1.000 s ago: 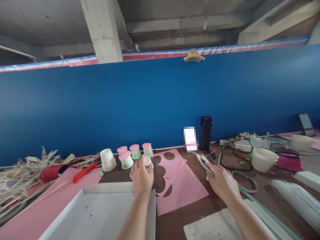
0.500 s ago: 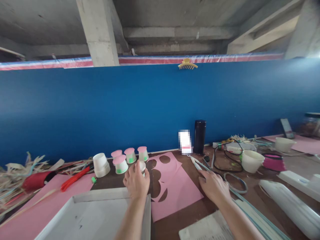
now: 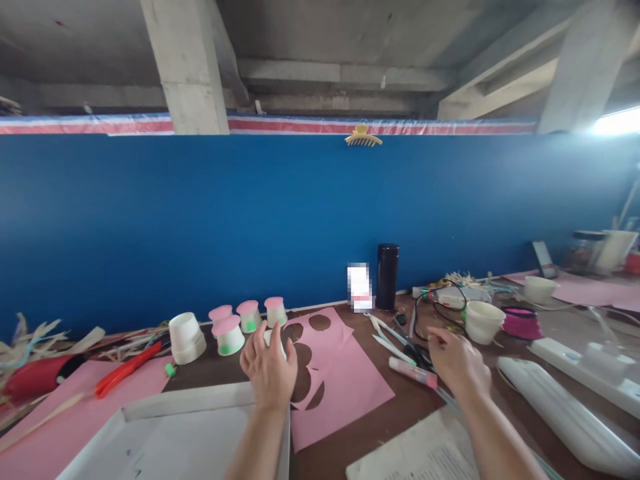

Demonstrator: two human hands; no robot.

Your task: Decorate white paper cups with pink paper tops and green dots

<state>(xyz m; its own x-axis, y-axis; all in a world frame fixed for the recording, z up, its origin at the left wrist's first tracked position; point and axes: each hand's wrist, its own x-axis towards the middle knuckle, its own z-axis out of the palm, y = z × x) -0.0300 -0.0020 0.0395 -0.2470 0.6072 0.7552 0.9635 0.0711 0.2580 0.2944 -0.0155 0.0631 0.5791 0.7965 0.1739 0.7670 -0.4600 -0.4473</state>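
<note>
My left hand is over a small white cup at the edge of the tray, fingers spread. The hand hides most of this cup. Just left stand several small white-and-green cups with pink round tops and upturned white cups. Pink paper with round cut-outs lies between my hands. My right hand is raised at the right, its fingers curled together; I cannot make out whether anything small is in them. A tube with a pink label lies below and left of it, beside dark handles and pale strips.
A white tray fills the front left. Red-handled pliers lie on pink paper at the left. A black flask and a blurred-out upright screen stand at the blue partition. Cups, a black cable and a power strip are at the right.
My right hand has risen to the right, uncovering the labelled tube and dark handles. My left fingers have spread wider by the cup. The view has turned slightly right.
</note>
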